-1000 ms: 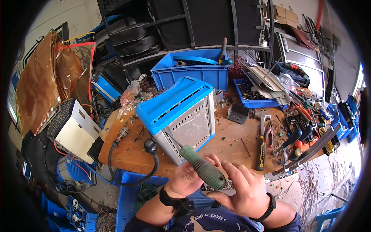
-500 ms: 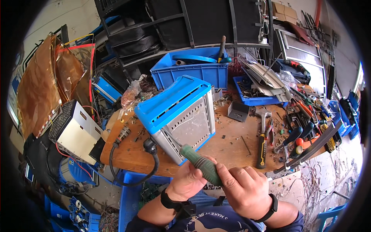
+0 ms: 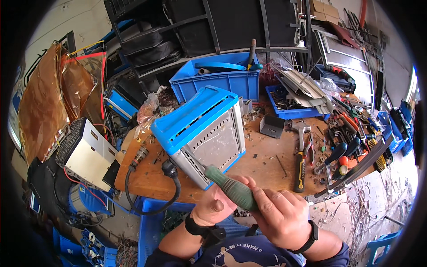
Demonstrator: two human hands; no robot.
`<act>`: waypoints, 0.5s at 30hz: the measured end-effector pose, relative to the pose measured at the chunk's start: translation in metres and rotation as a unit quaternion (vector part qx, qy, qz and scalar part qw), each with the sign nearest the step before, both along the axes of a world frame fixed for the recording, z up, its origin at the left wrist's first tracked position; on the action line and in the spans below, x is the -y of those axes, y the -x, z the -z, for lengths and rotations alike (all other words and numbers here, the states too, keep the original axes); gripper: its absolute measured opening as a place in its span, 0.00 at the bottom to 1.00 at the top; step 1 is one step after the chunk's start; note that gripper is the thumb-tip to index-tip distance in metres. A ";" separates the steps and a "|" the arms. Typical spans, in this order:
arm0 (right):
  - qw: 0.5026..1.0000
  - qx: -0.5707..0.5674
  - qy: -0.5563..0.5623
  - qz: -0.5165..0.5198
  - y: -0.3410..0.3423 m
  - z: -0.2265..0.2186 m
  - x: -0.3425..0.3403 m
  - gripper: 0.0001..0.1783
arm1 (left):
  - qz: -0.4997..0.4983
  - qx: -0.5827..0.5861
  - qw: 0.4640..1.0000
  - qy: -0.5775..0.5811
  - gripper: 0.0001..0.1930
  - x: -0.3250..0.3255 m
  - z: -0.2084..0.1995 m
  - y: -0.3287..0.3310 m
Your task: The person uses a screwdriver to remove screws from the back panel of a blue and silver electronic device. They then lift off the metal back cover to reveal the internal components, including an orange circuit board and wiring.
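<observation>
A screwdriver with a ribbed green handle (image 3: 231,189) slants up and left, its thin shaft reaching the grey side of a blue-and-grey metal case (image 3: 213,138). My right hand (image 3: 282,216) is closed round the butt end of the handle. Behind the handle, my left hand (image 3: 215,207) curls its fingers round it, the fingertips showing on the far side and the thumb held off. The case stands tilted on the wooden table. Where the shaft's tip meets the case is too small to make out.
A black cable with a plug (image 3: 171,171) loops off the table's front left. Right of the case lie a hammer (image 3: 301,164), red pliers (image 3: 311,151) and several hand tools. Blue bins (image 3: 213,86) stand behind. A white metal box (image 3: 86,153) leans at left.
My left thumb has dropped away from the screwdriver handle, while its fingertips show farther round the far side. The right hand keeps its hold. The whole view has shifted slightly.
</observation>
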State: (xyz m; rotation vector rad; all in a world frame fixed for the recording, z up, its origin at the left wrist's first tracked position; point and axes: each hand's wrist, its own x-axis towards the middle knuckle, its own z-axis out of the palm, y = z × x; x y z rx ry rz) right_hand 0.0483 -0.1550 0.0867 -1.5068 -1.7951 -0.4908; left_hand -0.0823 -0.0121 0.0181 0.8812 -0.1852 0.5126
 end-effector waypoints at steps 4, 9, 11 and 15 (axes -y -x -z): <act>0.997 0.066 -0.019 -0.023 -0.004 -0.004 0.001 0.26 | -0.027 0.001 1.000 -0.002 0.32 0.004 0.007 0.001; 0.976 -0.199 0.056 -0.074 0.001 0.000 0.002 0.22 | -0.024 0.014 1.000 0.003 0.27 0.001 0.002 0.000; 0.981 -0.158 0.091 -0.069 -0.005 0.008 0.000 0.24 | 0.007 0.024 0.999 -0.026 0.28 -0.008 0.008 0.000; 0.985 -0.142 0.082 -0.046 -0.003 0.014 -0.004 0.24 | 0.009 -0.008 1.000 -0.004 0.30 -0.007 0.005 0.002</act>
